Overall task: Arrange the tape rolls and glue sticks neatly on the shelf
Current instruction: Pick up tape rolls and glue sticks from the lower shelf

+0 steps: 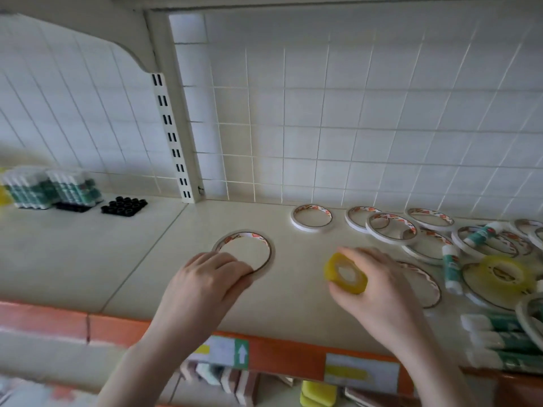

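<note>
Right-hand fingers (pixel 357 257) curl round a small yellow tape roll (pixel 345 273), lifted just off the shelf (pixel 88 245). Left of that roll, the left hand (pixel 205 277) lies with fingers bent over the near rim of a thin white tape ring (pixel 244 250) lying flat. Right of the yellow roll, more white rings (pixel 390 227) overlap in a heap with loose glue sticks (pixel 451 267) and a bigger yellow roll (pixel 504 273). Far left, packed glue sticks (pixel 50 186) and a black tray (pixel 125 205).

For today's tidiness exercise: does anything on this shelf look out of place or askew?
Yes. On the right, thin tape rolls overlap in a loose heap, and glue sticks lie across them at odd angles. A yellow tape roll sits on top of the pile.
</note>
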`<state>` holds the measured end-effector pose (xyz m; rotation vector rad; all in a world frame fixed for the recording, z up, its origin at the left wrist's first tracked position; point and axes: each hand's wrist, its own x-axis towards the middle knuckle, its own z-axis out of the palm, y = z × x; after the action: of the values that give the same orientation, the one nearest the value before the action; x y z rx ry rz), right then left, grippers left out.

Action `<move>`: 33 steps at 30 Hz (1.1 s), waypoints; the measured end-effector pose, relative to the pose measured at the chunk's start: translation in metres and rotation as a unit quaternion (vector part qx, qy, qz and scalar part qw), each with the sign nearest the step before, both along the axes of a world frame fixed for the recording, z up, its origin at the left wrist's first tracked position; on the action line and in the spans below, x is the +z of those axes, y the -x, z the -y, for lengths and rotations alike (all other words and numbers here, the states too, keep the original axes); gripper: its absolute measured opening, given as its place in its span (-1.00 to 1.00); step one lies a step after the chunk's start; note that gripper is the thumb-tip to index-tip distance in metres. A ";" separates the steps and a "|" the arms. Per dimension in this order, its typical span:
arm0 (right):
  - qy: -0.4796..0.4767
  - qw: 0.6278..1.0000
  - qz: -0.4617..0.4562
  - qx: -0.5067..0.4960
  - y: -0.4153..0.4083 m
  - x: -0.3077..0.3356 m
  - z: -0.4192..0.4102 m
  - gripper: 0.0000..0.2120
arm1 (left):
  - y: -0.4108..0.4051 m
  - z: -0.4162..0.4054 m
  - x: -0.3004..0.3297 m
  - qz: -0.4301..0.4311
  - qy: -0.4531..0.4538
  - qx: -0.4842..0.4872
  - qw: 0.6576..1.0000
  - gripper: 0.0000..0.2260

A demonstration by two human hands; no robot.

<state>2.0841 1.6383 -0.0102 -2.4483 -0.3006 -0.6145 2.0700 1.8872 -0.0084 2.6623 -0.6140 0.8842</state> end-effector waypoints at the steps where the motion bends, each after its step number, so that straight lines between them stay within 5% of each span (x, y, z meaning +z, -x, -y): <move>1: -0.001 1.000 -0.001 0.005 0.000 0.001 -0.010 -0.50 | 0.004 -0.011 0.001 0.001 0.000 0.008 1.000 -0.78; 19: 0.005 0.997 0.026 0.076 0.006 0.013 -0.360 -0.49 | 0.058 -0.343 0.027 0.012 0.003 0.102 0.995 -0.75; 33: 0.025 0.989 0.000 0.144 -0.063 0.050 -0.606 -0.57 | 0.035 -0.590 0.036 0.045 -0.016 0.170 0.984 -0.73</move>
<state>2.1473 2.2438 0.0397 -2.3899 -0.6629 -0.4856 2.0350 2.4775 0.0280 2.8178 -0.1918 1.0945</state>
